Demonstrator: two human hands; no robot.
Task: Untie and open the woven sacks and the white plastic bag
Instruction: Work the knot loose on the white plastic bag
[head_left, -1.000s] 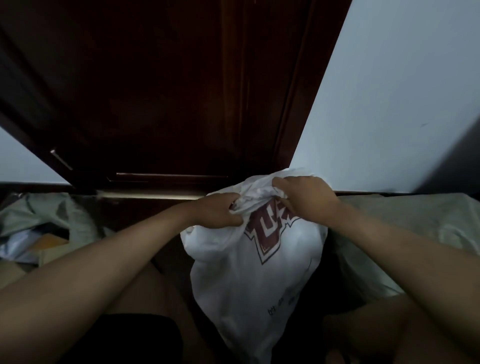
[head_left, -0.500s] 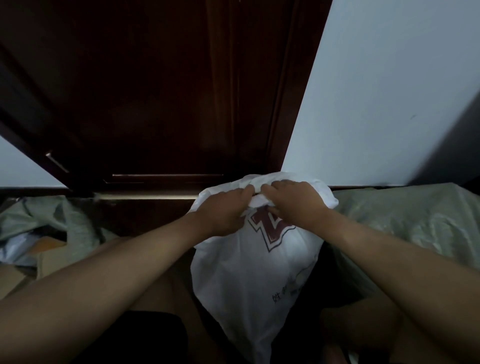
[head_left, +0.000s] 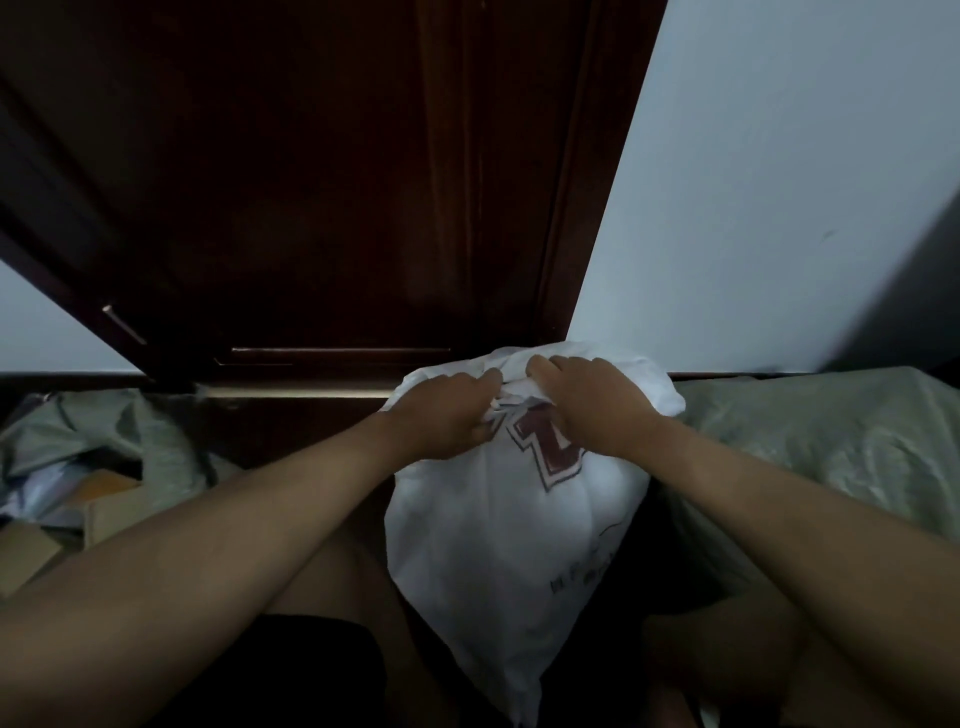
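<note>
A full white plastic bag (head_left: 488, 535) with a dark red printed logo stands between my legs in front of a dark wooden door. My left hand (head_left: 447, 421) and my right hand (head_left: 587, 410) meet at its bunched top, fingers curled into the plastic, almost touching each other. The bag's mouth is hidden under my fingers. A grey-green woven sack (head_left: 831, 457) lies at the right, beside the bag. Another grey-green woven sack (head_left: 98, 436) lies at the left, its mouth spread wide.
The dark wooden door (head_left: 332, 208) and a pale wall (head_left: 779, 182) rise close behind the bag. Cardboard pieces (head_left: 104, 509) and papers show inside the left sack. My bare legs flank the bag below.
My hands have drawn together at the bag's top, from apart on either side of the logo to nearly touching. The view has shifted slightly.
</note>
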